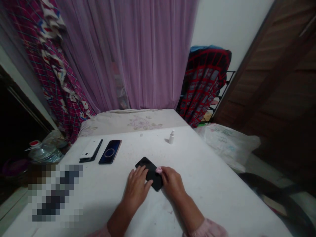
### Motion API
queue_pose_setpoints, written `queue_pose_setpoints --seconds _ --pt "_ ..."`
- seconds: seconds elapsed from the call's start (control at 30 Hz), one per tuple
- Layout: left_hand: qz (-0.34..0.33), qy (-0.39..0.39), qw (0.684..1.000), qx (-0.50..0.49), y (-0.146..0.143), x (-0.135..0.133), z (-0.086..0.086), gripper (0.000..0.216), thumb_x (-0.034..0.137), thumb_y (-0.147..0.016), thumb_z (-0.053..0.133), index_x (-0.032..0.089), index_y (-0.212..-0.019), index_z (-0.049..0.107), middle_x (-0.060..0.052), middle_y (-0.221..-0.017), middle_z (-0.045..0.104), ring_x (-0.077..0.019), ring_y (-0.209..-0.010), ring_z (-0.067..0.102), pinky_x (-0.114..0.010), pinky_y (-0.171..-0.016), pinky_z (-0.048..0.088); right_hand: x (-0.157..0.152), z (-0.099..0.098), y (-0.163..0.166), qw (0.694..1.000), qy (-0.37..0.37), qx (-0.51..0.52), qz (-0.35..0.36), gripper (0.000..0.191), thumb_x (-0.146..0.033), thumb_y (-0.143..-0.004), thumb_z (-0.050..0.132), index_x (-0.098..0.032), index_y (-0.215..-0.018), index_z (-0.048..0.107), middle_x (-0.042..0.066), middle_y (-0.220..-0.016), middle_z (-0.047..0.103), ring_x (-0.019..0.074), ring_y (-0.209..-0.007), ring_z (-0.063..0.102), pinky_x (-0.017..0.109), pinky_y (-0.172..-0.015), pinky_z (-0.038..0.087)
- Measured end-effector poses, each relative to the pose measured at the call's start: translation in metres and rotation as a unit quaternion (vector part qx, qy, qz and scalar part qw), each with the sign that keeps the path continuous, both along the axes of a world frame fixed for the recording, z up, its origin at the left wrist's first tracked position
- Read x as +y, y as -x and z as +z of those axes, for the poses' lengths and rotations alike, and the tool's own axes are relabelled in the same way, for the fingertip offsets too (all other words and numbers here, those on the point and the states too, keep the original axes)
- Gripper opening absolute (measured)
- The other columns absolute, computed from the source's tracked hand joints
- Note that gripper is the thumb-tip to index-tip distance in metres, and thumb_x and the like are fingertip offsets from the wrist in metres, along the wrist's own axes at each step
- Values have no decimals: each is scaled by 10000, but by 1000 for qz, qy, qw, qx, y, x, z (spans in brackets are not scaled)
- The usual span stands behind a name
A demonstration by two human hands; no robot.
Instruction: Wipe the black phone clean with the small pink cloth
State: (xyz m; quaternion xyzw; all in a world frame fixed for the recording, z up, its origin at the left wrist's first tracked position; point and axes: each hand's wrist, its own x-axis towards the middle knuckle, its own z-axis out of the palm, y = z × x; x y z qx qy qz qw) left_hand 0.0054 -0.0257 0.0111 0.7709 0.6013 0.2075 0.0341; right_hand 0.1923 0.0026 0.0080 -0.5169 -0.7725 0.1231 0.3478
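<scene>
A black smartphone [151, 171] lies flat and slantwise on the white-covered surface in front of me. My left hand [137, 185] rests on its left edge, fingers stretched over the phone and thumb on its lower part. Pinched in my right hand [172, 181] is a small pink cloth [159, 170], which touches the phone's right side. The right fingertips are partly hidden by the hand itself. Beyond the phone, to the right, a small white spray bottle [171, 137] stands upright.
Left of my hands lie a dark blue phone [110, 152] and a white phone [91, 148] on top of a dark one. A pixelated patch [56, 194] covers the near left. Purple curtains [153, 56] hang behind; a plastic bag [227, 141] lies beyond the right edge.
</scene>
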Motion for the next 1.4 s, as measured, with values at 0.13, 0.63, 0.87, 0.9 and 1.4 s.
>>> queue_pose_setpoints --seconds 0.13,0.63,0.87,0.9,1.4 --pt "37 43 998 13 -1 6 1 495 405 -900 506 140 -1315 551 -176 -1476 460 -346 -1406 353 -572 -1132 268 -37 -3 11 998 -15 63 20 298 -279 -951 456 -212 -1143 674 108 -1010 750 228 -881 716 324 -763 572" --pt "64 97 992 56 -6 -26 6 832 510 -784 573 60 -1456 376 -237 -1546 289 -374 -1445 250 -599 -1163 152 -13 15 38 993 22 -101 -57 182 -262 -919 565 -245 -853 733 62 -805 750 214 -759 695 278 -652 478" --pt "61 95 993 33 -10 -28 4 868 528 -761 588 47 -1452 376 -247 -1546 285 -383 -1438 267 -592 -1167 171 41 30 52 988 79 -101 -87 229 -280 -934 535 -219 -896 752 105 -876 765 231 -813 710 289 -678 477" --pt "57 105 992 35 -8 -27 8 872 528 -760 585 49 -1457 371 -245 -1549 277 -380 -1442 257 -589 -1170 166 49 30 51 988 83 -97 -84 223 -276 -929 539 -217 -908 753 105 -887 766 231 -823 710 291 -686 480" --pt "-29 13 999 33 32 -13 -22 703 449 -927 459 134 -1513 232 -159 -1509 418 -318 -1421 334 -541 -1162 244 31 36 10 985 151 -84 -3 259 -329 -923 519 -251 -995 755 50 -984 760 218 -938 690 287 -808 486"
